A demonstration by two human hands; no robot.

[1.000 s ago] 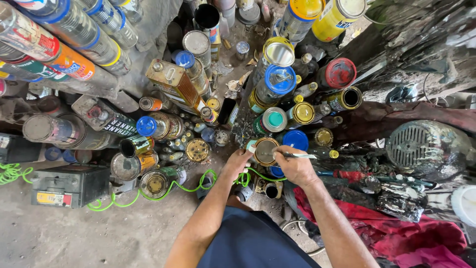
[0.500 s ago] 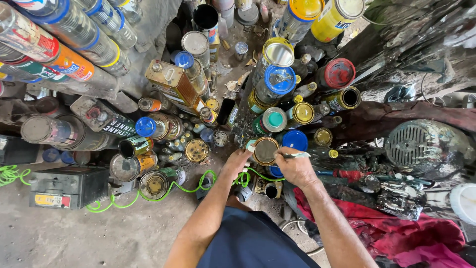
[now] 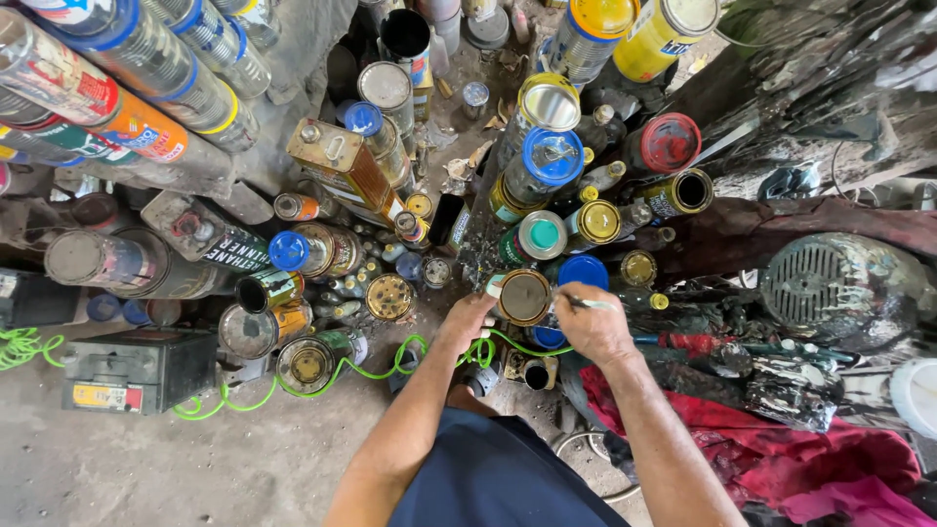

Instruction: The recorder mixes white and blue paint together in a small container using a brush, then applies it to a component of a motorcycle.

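Both forearms reach forward and down from the bottom edge of the frame, converging on one small tin (image 3: 524,297) with a brown lid. The left hand (image 3: 468,317) is curled against the tin's left side, fingers closed around its wall and steadying it. The right hand (image 3: 595,322) sits just right of the tin, fingers pinched shut on a thin metal tool (image 3: 586,304) whose tip points at the lid edge. Whether the tip actually touches the lid cannot be told.

The tin stands on the floor among many others, directly below a can with a green lid (image 3: 542,234) and beside a blue lid (image 3: 584,271) (partly covered by the right hand). The tin's lower body is hidden behind the left hand.

The surface is a bare, dirty concrete floor (image 3: 146,468). A green coiled hose (image 3: 371,366) runs across it, passing under the left wrist. A black battery (image 3: 137,369) sits at lower left. Red cloth (image 3: 810,459) lies at lower right, near a round metal grille (image 3: 815,283). Large paint-streaked drums (image 3: 117,88) fill the upper left.
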